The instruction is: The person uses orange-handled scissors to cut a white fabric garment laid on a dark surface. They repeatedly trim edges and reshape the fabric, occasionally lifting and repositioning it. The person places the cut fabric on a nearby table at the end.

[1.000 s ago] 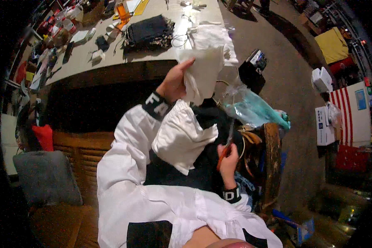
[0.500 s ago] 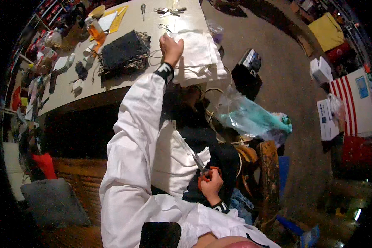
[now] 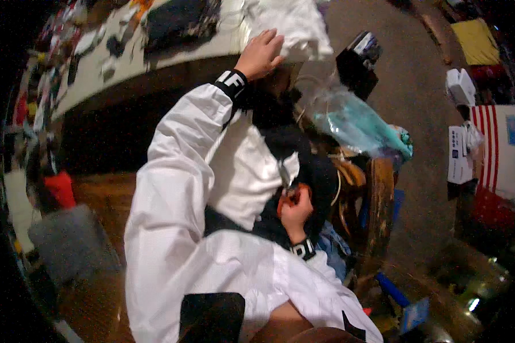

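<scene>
My left hand (image 3: pixel 261 55) is stretched forward by the table's near edge, its fingers extended and apart, with nothing seen in it. Just past its fingertips lies a stack of white cloth (image 3: pixel 289 26), partly hanging over that edge. Low on the right, my right hand (image 3: pixel 297 210) is closed round the orange-red handles of a pair of scissors (image 3: pixel 285 174). The metal blades point away from me. A white cloth piece (image 3: pixel 240 171) is spread over my lap on dark clothing, and the blades lie over its right side.
A dark folded cloth (image 3: pixel 180 26) rests on the pale table (image 3: pixel 97 94). Right of my lap are a clear plastic bag with teal contents (image 3: pixel 355 123) and a wooden chair part (image 3: pixel 379 200). White boxes (image 3: pixel 459 151) stand farther right, and a grey cushion (image 3: pixel 74 243) sits at left.
My left hand has drawn back from on top of the white cloth stack to the table's near edge. My right hand still holds the scissors. The whole view has shifted.
</scene>
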Action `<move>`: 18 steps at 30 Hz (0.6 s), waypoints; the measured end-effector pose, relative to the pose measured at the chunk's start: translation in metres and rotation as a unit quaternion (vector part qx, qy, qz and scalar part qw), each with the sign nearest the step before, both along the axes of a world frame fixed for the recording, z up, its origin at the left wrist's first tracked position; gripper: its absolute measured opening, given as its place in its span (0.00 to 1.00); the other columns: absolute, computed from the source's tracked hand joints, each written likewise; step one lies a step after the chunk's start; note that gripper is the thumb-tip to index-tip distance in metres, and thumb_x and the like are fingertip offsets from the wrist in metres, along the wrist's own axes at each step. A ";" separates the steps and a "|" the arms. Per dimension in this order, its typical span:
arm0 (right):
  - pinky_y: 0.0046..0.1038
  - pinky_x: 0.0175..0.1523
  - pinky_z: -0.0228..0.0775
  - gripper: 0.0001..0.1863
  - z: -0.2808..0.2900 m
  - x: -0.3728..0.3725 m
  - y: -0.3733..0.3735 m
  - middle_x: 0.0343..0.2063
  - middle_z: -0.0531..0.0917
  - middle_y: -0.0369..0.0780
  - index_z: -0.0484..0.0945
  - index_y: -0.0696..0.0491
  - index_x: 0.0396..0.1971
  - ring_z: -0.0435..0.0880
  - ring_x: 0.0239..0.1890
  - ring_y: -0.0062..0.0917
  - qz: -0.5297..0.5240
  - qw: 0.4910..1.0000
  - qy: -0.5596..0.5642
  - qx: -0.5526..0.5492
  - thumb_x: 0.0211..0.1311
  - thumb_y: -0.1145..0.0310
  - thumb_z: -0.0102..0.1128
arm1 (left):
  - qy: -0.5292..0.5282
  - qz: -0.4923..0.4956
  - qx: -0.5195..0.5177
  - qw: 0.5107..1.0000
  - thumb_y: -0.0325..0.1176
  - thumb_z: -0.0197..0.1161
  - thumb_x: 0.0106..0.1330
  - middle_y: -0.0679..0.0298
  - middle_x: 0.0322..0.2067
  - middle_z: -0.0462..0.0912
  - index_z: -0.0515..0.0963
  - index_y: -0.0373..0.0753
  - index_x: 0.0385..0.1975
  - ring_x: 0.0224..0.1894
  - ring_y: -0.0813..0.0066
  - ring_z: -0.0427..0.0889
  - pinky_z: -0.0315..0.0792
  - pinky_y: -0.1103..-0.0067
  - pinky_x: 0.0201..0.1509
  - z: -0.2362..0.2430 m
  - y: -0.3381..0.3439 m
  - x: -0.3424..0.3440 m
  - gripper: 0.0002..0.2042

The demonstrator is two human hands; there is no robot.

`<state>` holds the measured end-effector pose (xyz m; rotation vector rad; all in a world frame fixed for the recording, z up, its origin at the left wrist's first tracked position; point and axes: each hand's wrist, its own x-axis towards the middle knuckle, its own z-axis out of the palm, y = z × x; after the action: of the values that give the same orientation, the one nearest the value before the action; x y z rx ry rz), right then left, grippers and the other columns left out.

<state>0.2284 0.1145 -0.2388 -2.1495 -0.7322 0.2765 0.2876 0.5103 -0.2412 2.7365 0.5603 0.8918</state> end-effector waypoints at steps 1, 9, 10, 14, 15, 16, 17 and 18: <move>0.28 0.31 0.66 0.13 0.004 -0.003 0.003 0.20 0.75 0.42 0.70 0.57 0.30 0.75 0.23 0.33 -0.007 1.000 0.012 0.010 0.47 0.72 0.64 | -0.006 -0.042 -0.063 0.997 0.39 0.59 0.59 0.50 0.57 0.64 0.67 0.38 0.52 0.59 0.53 0.62 0.58 0.66 0.61 -0.001 -0.018 -0.024 0.22; 0.24 0.29 0.63 0.14 0.009 0.000 -0.004 0.18 0.73 0.36 0.68 0.58 0.27 0.69 0.21 0.19 -0.011 0.997 0.076 0.003 0.52 0.69 0.65 | -0.071 0.156 -0.382 0.908 0.36 0.57 0.60 0.52 0.50 0.70 0.70 0.34 0.49 0.53 0.57 0.69 0.63 0.73 0.57 -0.025 -0.212 -0.257 0.19; 0.24 0.29 0.63 0.14 0.004 0.001 -0.006 0.18 0.72 0.36 0.68 0.58 0.27 0.68 0.21 0.19 -0.005 0.997 0.079 0.010 0.52 0.68 0.65 | -0.054 0.203 -0.381 0.900 0.36 0.56 0.61 0.52 0.48 0.71 0.70 0.33 0.48 0.52 0.58 0.70 0.64 0.73 0.56 -0.031 -0.235 -0.282 0.18; 0.21 0.30 0.66 0.10 0.000 0.002 -0.006 0.24 0.78 0.37 0.71 0.58 0.30 0.77 0.26 0.21 -0.002 0.975 0.215 0.060 0.58 0.68 0.60 | -0.036 0.340 -0.481 0.807 0.38 0.54 0.63 0.52 0.44 0.74 0.73 0.32 0.45 0.48 0.59 0.73 0.65 0.74 0.53 -0.042 -0.300 -0.325 0.16; 0.20 0.31 0.68 0.10 0.006 0.001 -0.003 0.25 0.79 0.38 0.71 0.58 0.31 0.79 0.27 0.22 -0.009 0.968 0.239 0.073 0.59 0.67 0.59 | -0.050 0.348 -0.477 0.805 0.40 0.53 0.65 0.52 0.43 0.74 0.74 0.31 0.43 0.47 0.59 0.73 0.65 0.75 0.52 -0.041 -0.306 -0.324 0.17; 0.20 0.31 0.69 0.11 0.010 0.000 -0.001 0.27 0.79 0.38 0.71 0.59 0.32 0.81 0.29 0.22 -0.016 0.961 0.263 0.085 0.60 0.66 0.58 | -0.071 0.336 -0.480 0.807 0.41 0.53 0.65 0.53 0.42 0.75 0.74 0.31 0.42 0.46 0.60 0.73 0.65 0.75 0.52 -0.047 -0.306 -0.324 0.17; 0.20 0.32 0.70 0.11 0.010 0.000 0.000 0.27 0.80 0.39 0.71 0.59 0.32 0.81 0.30 0.23 -0.018 0.960 0.266 0.088 0.61 0.66 0.57 | -0.092 0.324 -0.483 0.808 0.41 0.53 0.65 0.54 0.40 0.76 0.74 0.30 0.41 0.46 0.62 0.74 0.66 0.75 0.51 -0.053 -0.301 -0.323 0.17; 0.20 0.33 0.71 0.12 0.009 0.001 -0.001 0.28 0.80 0.39 0.70 0.59 0.33 0.82 0.31 0.23 -0.019 0.959 0.268 0.091 0.61 0.65 0.57 | -0.135 0.302 -0.542 0.773 0.41 0.53 0.64 0.55 0.39 0.77 0.75 0.31 0.40 0.45 0.64 0.74 0.66 0.75 0.51 -0.053 -0.294 -0.320 0.17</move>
<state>0.2290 0.1139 -0.2301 -1.7909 -0.3841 0.7084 -0.0324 0.2163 -0.2947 1.3507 1.3842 0.6895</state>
